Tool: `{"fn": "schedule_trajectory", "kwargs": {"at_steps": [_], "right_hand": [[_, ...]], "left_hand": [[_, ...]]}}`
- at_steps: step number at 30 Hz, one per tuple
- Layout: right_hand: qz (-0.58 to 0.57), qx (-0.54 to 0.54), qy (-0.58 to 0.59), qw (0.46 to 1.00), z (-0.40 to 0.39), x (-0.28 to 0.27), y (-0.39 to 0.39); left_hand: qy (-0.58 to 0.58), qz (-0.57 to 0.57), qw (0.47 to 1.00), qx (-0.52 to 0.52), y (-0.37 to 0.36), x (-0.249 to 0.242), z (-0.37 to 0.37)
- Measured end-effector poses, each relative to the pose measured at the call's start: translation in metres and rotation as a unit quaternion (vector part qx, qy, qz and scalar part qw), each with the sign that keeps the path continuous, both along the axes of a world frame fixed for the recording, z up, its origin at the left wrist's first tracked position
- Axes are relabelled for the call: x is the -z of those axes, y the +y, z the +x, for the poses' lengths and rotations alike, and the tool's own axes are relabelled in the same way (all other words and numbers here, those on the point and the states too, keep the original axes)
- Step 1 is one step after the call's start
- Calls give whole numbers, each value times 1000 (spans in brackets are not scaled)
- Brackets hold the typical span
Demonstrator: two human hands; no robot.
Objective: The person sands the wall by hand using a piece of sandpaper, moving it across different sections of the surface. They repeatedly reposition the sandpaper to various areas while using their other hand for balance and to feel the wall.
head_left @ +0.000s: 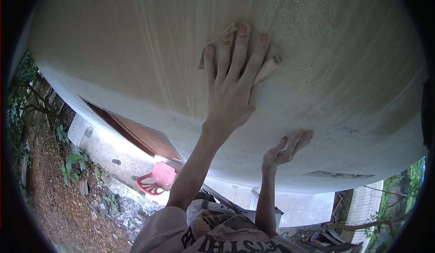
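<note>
My left hand (pixel 231 85) lies on a pale plastered wall (pixel 154 40), back toward me, fingers pointing up and slightly spread. Under those fingers is a folded sheet of sandpaper (pixel 267 71); its edges stick out on both sides, and the palm covers the rest. White dust coats the fingers. Lower and to the right, my right hand (pixel 287 149) is raised close to the wall, fingers stretched out and holding nothing. Pale streaks run down the wall left of my left hand, and a speckled rough patch shows up and to the right.
Below the wall's lower left is a brown door or window frame (pixel 136 137). A red plastic chair (pixel 158 178) stands on the concrete ledge beneath. Leaf-strewn ground (pixel 59 198) with green plants lies at left. Debris (pixel 324 238) and branches are at lower right.
</note>
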State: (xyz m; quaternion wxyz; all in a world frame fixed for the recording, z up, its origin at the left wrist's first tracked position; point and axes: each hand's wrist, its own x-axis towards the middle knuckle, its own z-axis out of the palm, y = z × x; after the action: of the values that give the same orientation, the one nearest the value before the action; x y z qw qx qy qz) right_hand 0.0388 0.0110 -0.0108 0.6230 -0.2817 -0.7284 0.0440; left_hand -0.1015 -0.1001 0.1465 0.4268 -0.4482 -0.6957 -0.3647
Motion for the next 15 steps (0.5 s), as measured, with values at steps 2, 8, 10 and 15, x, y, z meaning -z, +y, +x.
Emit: {"fn": "schedule_trajectory", "kwargs": {"at_steps": [2,8,10,15], "right_hand": [[-3,-5,7,1000,0,-1,-4],[5,-11,2,1000,2,-1,0],[5,-11,-2,1000,3,-2,0],[-5,-14,-2,1000,3,-6,-3]], "left_hand": [[-8,9,1000,-5,1,3,2],[-97,-7,995,3,12,213,18],[-96,-41,995,10,8,265,21],[-124,-52,991,1,4,184,20]]}}
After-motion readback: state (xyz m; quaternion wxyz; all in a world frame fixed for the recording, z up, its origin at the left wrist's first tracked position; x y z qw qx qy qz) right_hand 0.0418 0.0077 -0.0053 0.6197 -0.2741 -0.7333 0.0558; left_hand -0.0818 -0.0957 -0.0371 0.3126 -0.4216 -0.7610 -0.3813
